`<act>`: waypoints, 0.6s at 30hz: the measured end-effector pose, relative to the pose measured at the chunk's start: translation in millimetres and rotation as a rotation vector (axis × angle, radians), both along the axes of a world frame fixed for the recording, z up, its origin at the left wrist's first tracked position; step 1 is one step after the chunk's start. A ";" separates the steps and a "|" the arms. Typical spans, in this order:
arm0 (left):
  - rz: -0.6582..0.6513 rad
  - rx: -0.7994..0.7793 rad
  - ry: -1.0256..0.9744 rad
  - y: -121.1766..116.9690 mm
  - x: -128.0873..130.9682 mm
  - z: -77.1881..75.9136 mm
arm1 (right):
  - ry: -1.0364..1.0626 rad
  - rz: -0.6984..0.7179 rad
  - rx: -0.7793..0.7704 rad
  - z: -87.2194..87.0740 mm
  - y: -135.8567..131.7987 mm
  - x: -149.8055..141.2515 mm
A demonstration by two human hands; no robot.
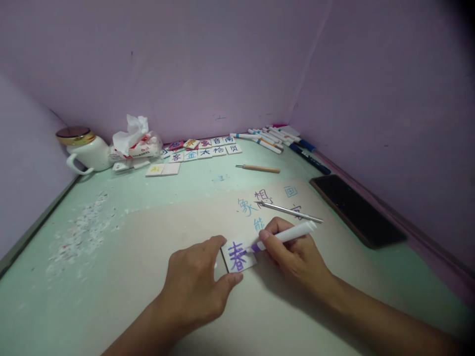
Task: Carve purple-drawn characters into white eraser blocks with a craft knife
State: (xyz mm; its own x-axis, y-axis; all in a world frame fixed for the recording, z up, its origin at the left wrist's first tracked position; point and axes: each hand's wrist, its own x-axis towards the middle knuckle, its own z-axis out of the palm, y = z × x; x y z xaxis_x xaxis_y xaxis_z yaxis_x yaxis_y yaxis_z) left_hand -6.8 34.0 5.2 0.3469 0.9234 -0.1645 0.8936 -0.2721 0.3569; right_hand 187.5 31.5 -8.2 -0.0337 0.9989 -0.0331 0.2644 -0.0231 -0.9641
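A small white square tile [251, 262] lies on the pale sheet, bearing a thick purple Chinese character. My left hand [196, 279] grips it by its left side, index finger at the upper corner and thumb along the lower edge. Pinched in the fingers of my right hand [297, 257] is a white marker [293, 232] with a purple collar. Its tip points left and down onto the character's right side; whether it touches the surface is hard to tell. Just beyond my right hand lies a thin metal craft knife [297, 212].
Handwritten characters mark the sheet [163, 222]. Farther back are a wooden-handled carving tool [260, 169], several lettered tiles [205, 152], markers [267, 141], tissues [135, 143] and a lidded white mug [89, 153]. A phone [356, 207] lies right; white shavings [79, 232] are scattered left.
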 end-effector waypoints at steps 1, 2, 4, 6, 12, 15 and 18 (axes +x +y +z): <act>0.001 0.000 -0.002 0.0 -0.1 -0.3 | -0.001 0.006 -0.001 -0.1 0.1 0.0; 0.001 0.002 -0.004 0.0 -0.2 -0.6 | -0.001 0.014 -0.003 -0.1 0.1 -0.1; 0.000 0.008 -0.008 0.2 -0.1 -1.1 | -0.005 0.033 -0.013 -0.2 0.1 -0.3; -0.001 0.014 -0.011 0.5 0.1 -1.6 | -0.011 0.046 -0.018 -0.2 -0.1 -0.4; -0.002 0.018 -0.017 0.6 -0.2 -2.7 | 0.008 0.034 0.012 -1.2 -1.0 -0.5; -0.005 0.026 -0.016 0.4 -0.6 -3.2 | 0.013 0.060 -0.009 -1.6 -0.7 -0.8; -0.003 0.030 -0.019 0.4 -0.8 -3.2 | 0.014 0.047 -0.004 -1.9 -0.6 -1.0</act>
State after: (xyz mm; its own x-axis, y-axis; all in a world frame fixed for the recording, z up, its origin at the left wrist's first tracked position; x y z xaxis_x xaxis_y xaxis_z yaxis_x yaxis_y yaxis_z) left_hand -7.6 34.4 2.1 0.3524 0.9268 -0.1297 0.8859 -0.2858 0.3653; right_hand 186.5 30.9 -10.1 -0.0809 0.9960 -0.0366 0.2515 -0.0151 -0.9677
